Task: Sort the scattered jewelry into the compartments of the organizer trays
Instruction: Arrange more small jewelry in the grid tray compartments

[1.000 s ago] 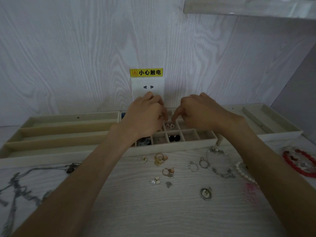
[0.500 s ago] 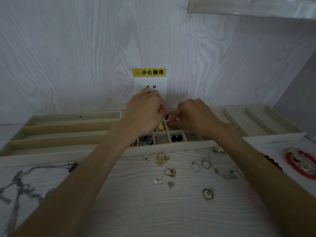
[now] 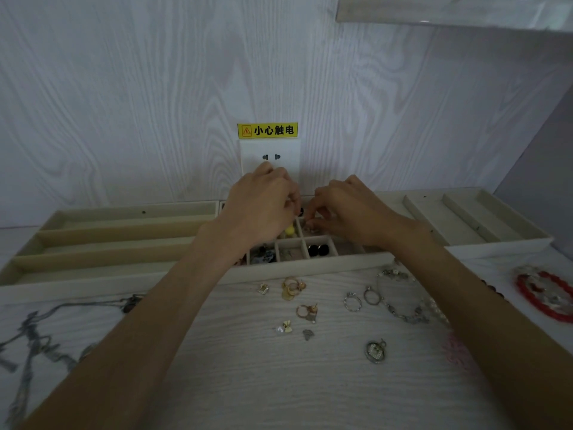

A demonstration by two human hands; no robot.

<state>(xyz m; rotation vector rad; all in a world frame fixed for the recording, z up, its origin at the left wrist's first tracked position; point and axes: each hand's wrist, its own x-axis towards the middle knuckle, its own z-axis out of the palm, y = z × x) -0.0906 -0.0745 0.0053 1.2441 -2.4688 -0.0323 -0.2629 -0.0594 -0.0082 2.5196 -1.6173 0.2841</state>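
The beige organizer tray [image 3: 310, 269] with small square compartments lies against the wall. It holds a yellow bead [image 3: 290, 231], a black pair [image 3: 318, 250] and a grey piece [image 3: 263, 256]. My left hand [image 3: 263, 206] hovers over its back compartments with the fingers curled; what they hold is hidden. My right hand [image 3: 350, 212] is close beside it, its fingertips pinching a small earring [image 3: 310, 225] over a middle compartment. Loose pieces lie in front on the table: gold rings [image 3: 291, 288], two silver rings [image 3: 353, 302], a silver bracelet [image 3: 400, 308] and a pendant [image 3: 375, 352].
A tray with long slots [image 3: 108, 243] lies to the left and another slotted tray [image 3: 465, 218] to the right. A grey necklace [image 3: 31, 342] lies at the front left, a red bracelet [image 3: 542, 293] at the far right. A wall socket [image 3: 269, 159] is behind my hands.
My hands have drawn closer together over the tray's back compartments. My right hand's pointing finger has curled into a pinch, and the triangular earrings seen before are now covered.
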